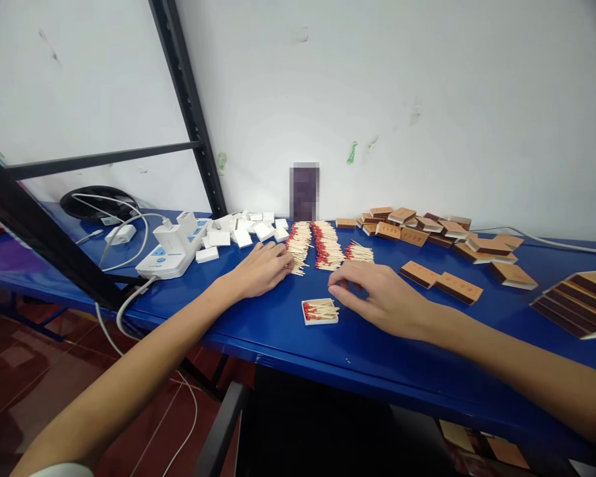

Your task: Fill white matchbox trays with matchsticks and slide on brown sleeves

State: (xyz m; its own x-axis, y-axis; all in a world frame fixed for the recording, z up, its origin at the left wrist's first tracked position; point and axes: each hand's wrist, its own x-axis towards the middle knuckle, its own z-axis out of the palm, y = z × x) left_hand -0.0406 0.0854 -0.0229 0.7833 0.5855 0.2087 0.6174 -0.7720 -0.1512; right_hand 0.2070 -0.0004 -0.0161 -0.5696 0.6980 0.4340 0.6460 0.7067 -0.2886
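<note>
My left hand [264, 268] lies palm down with curled fingers against the left row of red-tipped matches [300, 242]; what its fingertips hold, if anything, is hidden. Over the table to the right, my right hand [380, 295] has its fingers bent, with a gap between thumb and forefinger and nothing seen in it. Between the hands and closer to me sits a white matchbox tray [321, 322], partly filled with matches [319, 309]. A middle row of matches [328, 246] and a smaller heap of matches [360, 252] lie just beyond my right hand.
Several white trays [220, 238] are piled at the back left beside a power strip [171, 262] with cables. Brown matchbox sleeves [414, 235] are heaped at the back right, and more stacked sleeves [576, 301] stand at far right. A black shelf post [189, 99] rises at left.
</note>
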